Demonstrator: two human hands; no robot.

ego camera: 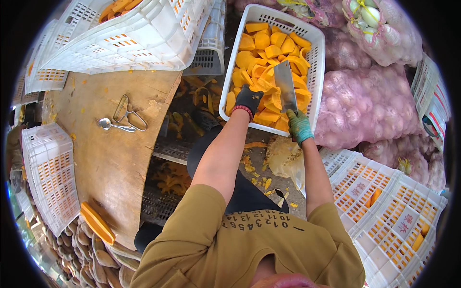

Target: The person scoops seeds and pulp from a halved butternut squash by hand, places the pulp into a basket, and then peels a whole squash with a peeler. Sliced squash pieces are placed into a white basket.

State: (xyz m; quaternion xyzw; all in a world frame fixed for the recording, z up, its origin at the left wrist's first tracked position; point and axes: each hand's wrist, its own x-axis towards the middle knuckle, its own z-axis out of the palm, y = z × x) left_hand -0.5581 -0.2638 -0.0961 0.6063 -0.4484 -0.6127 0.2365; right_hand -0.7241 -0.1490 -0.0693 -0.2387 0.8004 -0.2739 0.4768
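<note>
My right hand (299, 126), in a green glove, grips the handle of a cleaver (285, 85). The broad metal blade lies over cut orange pumpkin pieces (272, 50) heaped in a white plastic crate (319, 54). My left hand (249, 99), in a worn black glove with a red bead bracelet at the wrist, reaches over the crate's near side. It touches the pumpkin pieces left of the blade. Its fingers are mostly hidden, so whether it grips a piece is unclear.
At left, a wooden table (108, 162) bears a Y-shaped peeler (126, 113), a spoon (114, 125) and a pumpkin slab (97, 223). Mesh sacks of onions (363, 104) crowd the right. Stacked white crates (392, 216) stand below them. Peelings (173, 176) fill dark crates beside my legs.
</note>
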